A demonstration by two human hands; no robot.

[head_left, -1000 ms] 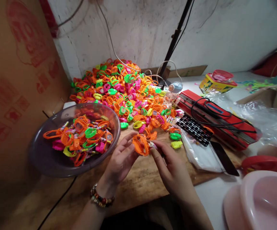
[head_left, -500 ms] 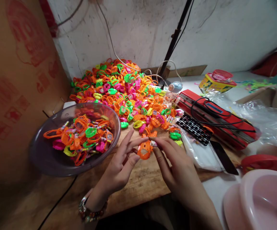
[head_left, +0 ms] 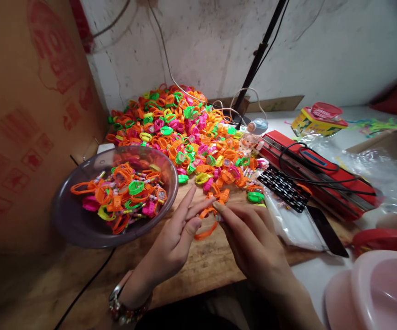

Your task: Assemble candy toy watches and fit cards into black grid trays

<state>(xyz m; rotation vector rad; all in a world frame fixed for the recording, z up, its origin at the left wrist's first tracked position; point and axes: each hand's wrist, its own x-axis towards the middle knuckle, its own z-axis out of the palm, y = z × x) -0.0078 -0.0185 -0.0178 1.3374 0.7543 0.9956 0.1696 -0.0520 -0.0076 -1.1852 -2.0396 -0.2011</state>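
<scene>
My left hand (head_left: 176, 238) and my right hand (head_left: 253, 240) meet over the wooden board, both pinching one orange toy watch band (head_left: 206, 224) between fingertips. The band hangs between the two hands, its strap drooping toward the board. My left wrist wears a beaded bracelet (head_left: 124, 308). Just left of my left hand stands a dark round bowl (head_left: 81, 227) holding several orange, green, pink and yellow toy watches. Behind the hands lies a big heap of the same coloured toy watches (head_left: 174, 128).
A cardboard wall (head_left: 23, 119) closes the left side. To the right lie a red sealing machine (head_left: 318, 176) with a black cable, a black perforated piece (head_left: 283, 188), clear plastic bags (head_left: 293, 224), a pink basin (head_left: 380, 293) and a tripod leg (head_left: 258, 57).
The orange band, first bunched up between both hands, has been stretched out and lowered. My left fingers have spread, and the view has shifted slightly to the left.
</scene>
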